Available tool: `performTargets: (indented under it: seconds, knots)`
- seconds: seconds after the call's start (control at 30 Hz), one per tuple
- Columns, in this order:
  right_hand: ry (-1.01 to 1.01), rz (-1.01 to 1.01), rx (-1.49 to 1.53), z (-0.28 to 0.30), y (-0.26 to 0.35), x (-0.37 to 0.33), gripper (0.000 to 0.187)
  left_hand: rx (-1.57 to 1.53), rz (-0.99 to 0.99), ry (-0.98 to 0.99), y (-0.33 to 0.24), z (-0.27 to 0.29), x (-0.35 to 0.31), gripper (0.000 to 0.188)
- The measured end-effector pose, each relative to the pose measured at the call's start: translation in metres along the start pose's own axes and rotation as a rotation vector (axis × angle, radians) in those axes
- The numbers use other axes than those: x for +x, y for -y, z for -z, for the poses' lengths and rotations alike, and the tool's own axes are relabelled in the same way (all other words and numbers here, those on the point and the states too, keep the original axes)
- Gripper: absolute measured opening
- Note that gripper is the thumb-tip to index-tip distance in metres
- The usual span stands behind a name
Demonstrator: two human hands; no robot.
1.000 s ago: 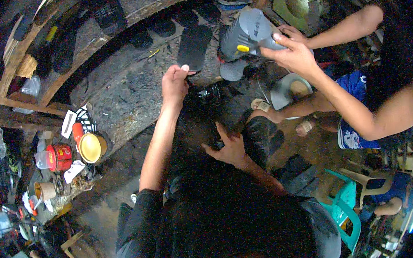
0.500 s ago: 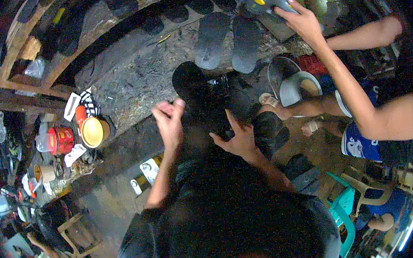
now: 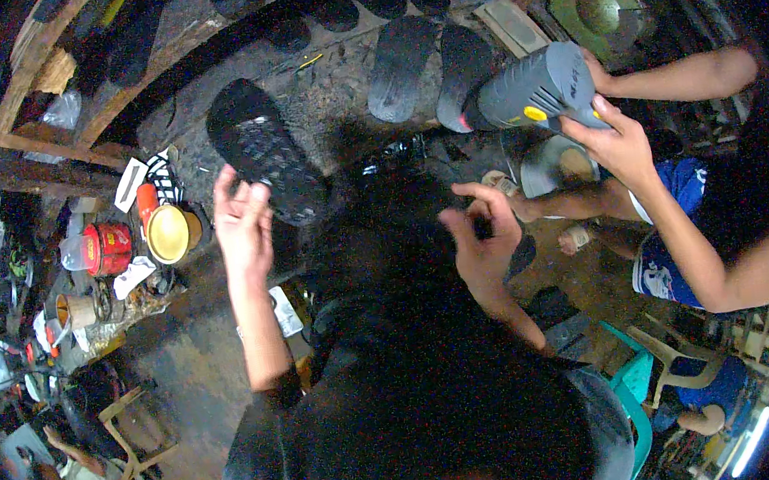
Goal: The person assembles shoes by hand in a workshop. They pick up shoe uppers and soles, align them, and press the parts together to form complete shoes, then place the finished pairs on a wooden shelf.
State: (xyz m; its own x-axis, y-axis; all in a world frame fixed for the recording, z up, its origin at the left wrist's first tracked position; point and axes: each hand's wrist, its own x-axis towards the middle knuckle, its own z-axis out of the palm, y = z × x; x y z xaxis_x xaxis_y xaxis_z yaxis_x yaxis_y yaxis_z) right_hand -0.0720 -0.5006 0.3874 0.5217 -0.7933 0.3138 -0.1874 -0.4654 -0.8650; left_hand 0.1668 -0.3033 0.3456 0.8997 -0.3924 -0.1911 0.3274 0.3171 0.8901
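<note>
A dark shoe sole (image 3: 267,150) with shiny, patchy marks lies aslant on the worn bench. My left hand (image 3: 245,217) is beside its lower left edge, fingers loosely bent and apart; any contact with the sole is unclear. Over my dark clothing, my right hand (image 3: 487,236) is raised with curved fingers and a gap between thumb and forefinger. Nothing shows in it. To the right, a co-worker's hand (image 3: 618,142) holds a grey tool with yellow buttons (image 3: 527,90), perhaps a heat gun. A small red glow shows at its left end, close to another sole (image 3: 463,68).
Another grey sole (image 3: 402,69) lies farther back on the bench (image 3: 182,120). At left stand a yellow bowl (image 3: 169,233) and a red tub (image 3: 109,248). The co-worker's legs, a white bucket (image 3: 548,171) and a turquoise chair (image 3: 633,383) are on the right.
The dark sole has shifted left and now lies aslant. My left hand moved left, and my right hand moved right, its fingers curling. The co-worker's grey tool came down toward the soles.
</note>
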Motion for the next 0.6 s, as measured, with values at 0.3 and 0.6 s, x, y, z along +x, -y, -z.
performTargets:
  seconds: [0.3,0.6]
  knots:
    - [-0.26,-0.874,0.915,-0.004,0.002,0.003,0.041,0.825,-0.254,-0.185,-0.011,0.061,0.061,0.068]
    - [-0.198,-0.965,1.169,0.003,-0.019,0.027,0.04,0.861,-0.452,0.639,-0.023,-0.048,-0.049,0.134]
